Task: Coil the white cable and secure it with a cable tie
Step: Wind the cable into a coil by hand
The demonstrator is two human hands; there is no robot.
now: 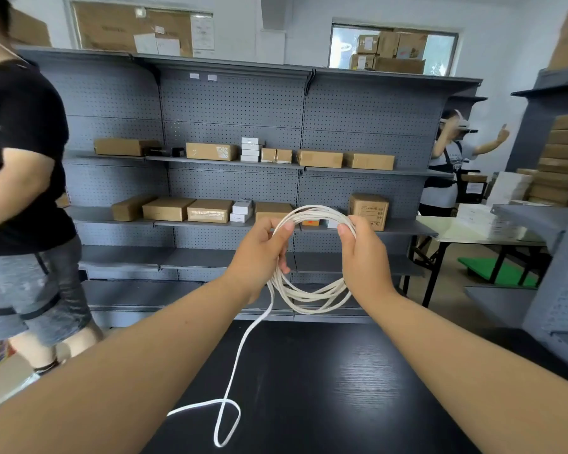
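Note:
I hold a coil of white cable up in the air above a black table. My left hand grips the coil's left side, thumb on top. My right hand grips its right side, thumb pressed on the strands. The coil has several loops. A loose tail of the cable hangs from under my left hand down to the table and ends in a small loop near the front edge. No cable tie is in view.
A grey pegboard shelf unit with several cardboard boxes stands behind the table. A person in a black shirt stands close at the left. Another person stands at the far right by a white table.

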